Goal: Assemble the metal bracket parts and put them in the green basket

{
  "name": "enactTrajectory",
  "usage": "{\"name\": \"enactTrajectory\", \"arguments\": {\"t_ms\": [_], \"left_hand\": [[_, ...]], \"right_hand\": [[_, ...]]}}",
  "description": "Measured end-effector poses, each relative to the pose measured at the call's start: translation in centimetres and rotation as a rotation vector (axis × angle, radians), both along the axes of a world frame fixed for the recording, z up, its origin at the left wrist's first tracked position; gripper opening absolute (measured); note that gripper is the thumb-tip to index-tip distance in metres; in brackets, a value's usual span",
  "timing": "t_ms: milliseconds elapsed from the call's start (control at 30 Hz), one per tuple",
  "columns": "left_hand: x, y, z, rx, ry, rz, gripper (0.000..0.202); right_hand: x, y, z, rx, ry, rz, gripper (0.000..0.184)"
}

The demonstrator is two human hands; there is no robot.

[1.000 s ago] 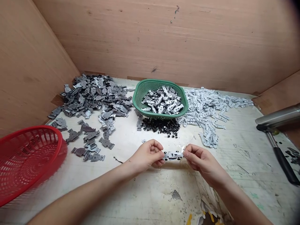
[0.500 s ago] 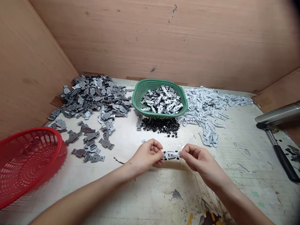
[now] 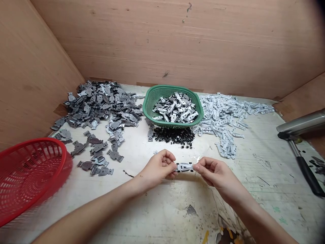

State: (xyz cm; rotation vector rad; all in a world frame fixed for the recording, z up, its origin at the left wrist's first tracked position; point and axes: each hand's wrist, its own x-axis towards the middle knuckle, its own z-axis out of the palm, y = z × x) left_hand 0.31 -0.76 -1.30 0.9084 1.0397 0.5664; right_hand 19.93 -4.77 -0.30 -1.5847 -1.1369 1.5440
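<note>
A small white and grey toy race car (image 3: 185, 167) with black wheels is held level just above the table, between my two hands. My left hand (image 3: 164, 166) pinches its left end between thumb and fingers. At the other end, the thumb and forefinger of my right hand (image 3: 210, 169) are closed on the tip. Beyond my hands stands a green basket (image 3: 173, 125) heaped with similar toy cars (image 3: 175, 108). Small black wheel parts (image 3: 175, 136) lie in a pile against the front of that basket.
Grey chassis pieces (image 3: 101, 101) form a heap at the back left. White car-body pieces (image 3: 223, 112) spread at the back right. A red basket (image 3: 64, 159) sits at left. A metal tool with a black handle (image 3: 308, 176) is at right. Wooden panels (image 3: 165, 44) enclose the table.
The toy car has tilted a little between my fingers and shifted slightly left. My right hand has moved slightly left with it; both hands keep their hold.
</note>
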Motion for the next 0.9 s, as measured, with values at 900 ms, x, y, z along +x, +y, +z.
{"name": "enactTrajectory", "arguments": {"t_ms": [900], "left_hand": [[-0.3,-0.7,0.2,0.213,0.096,-0.305,0.028]], "right_hand": [[-2.0,-1.8,-3.6,0.063,0.316,0.01,0.036]]}}
